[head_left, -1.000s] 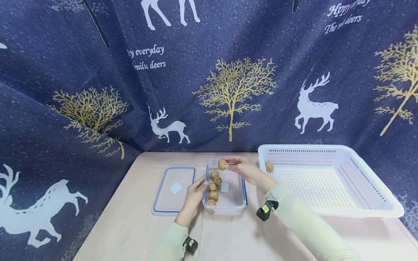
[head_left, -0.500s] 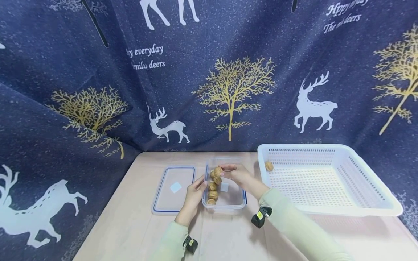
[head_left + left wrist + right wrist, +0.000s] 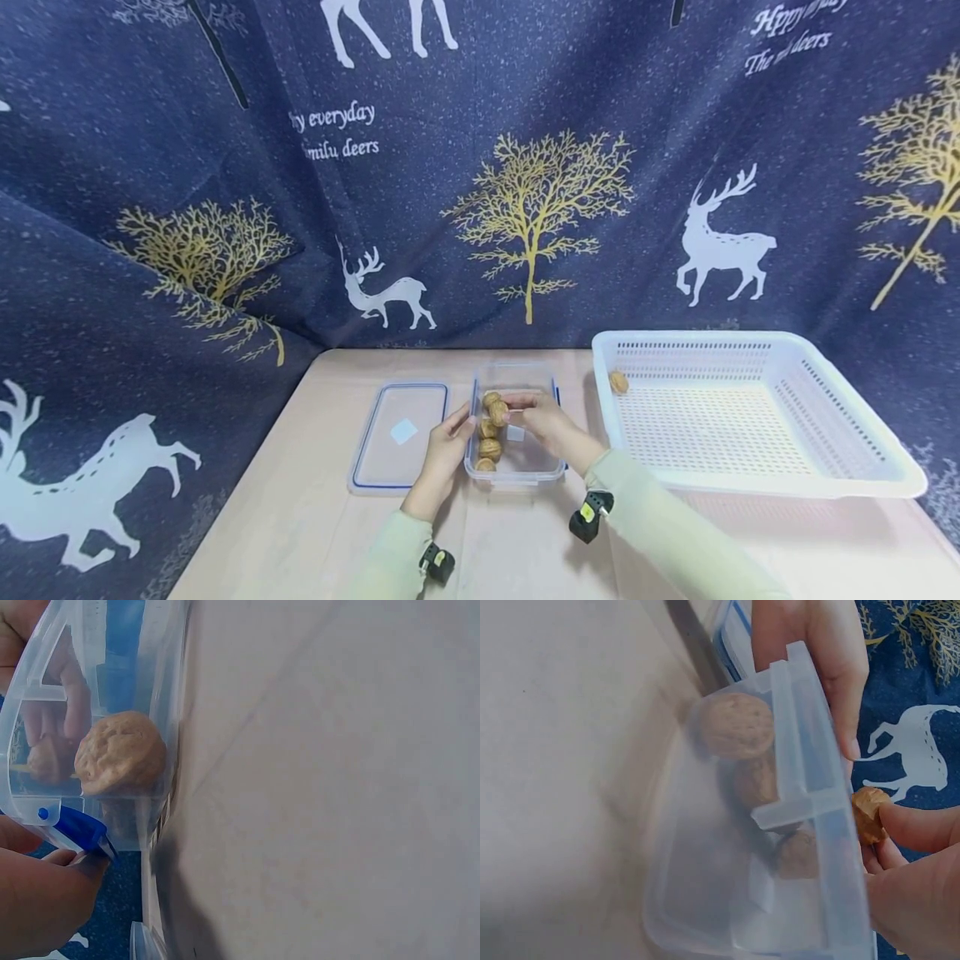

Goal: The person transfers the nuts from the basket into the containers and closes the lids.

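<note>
A walnut (image 3: 498,413) is pinched between the thumb and fingers of my right hand (image 3: 542,421), low over the clear plastic food container (image 3: 516,479). Several walnuts (image 3: 489,451) lie in a row along the container's left side, partly behind the held one. My left hand (image 3: 447,454) grips the container's left wall by its blue latch (image 3: 79,827). The right wrist view has the held walnut (image 3: 869,815) at my right fingertips, beyond the container's wall.
Left of the container lies its flat clear lid (image 3: 401,475) with a blue seal. To the right stands a large white perforated basket (image 3: 750,483), with one walnut (image 3: 618,382) in its far left corner. A dark blue printed cloth (image 3: 525,100) hangs behind the table.
My right hand has brought its walnut from the container's far end towards me and down, to the row of walnuts. The left hand has stayed in place.
</note>
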A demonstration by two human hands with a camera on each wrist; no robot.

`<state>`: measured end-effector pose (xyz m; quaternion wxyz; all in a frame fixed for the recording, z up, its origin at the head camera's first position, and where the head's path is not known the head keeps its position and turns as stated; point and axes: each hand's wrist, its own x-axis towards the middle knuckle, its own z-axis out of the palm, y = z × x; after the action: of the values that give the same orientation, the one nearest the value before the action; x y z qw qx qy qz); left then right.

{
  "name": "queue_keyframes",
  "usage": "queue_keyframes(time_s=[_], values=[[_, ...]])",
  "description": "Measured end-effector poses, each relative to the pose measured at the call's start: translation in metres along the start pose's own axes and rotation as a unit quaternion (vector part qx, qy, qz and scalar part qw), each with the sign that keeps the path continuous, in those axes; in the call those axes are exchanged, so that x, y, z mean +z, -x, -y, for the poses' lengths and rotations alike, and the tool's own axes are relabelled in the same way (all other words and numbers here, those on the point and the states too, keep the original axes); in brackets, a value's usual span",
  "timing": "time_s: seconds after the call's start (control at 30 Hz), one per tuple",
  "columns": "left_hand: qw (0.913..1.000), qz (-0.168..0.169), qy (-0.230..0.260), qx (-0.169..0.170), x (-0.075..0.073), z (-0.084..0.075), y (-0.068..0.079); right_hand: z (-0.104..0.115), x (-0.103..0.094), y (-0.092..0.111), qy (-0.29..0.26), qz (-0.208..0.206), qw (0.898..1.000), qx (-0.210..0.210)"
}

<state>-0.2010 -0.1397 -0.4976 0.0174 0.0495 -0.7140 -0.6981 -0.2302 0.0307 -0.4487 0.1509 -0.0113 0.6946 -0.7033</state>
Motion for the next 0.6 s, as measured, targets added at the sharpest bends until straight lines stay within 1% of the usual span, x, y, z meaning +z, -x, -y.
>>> queue_keyframes(time_s=[0.17,0.27,0.53,0.6], values=[[1.0,0.002,0.0,-0.006,0.0,0.0,0.0,-0.006,0.003,0.001,0.022,-0.02,0.999,0.022],[1.0,0.001,0.001,-0.005,0.0,-0.001,0.0,-0.011,0.004,0.0,0.021,-0.031,0.999,0.031],[1.0,0.001,-0.004,-0.006,0.001,-0.001,0.0,-0.021,0.007,-0.005,0.003,-0.045,0.998,0.032],[1.0,0.001,-0.004,-0.003,0.001,-0.001,0.0,-0.022,0.007,-0.005,0.005,-0.046,0.998,0.03]])
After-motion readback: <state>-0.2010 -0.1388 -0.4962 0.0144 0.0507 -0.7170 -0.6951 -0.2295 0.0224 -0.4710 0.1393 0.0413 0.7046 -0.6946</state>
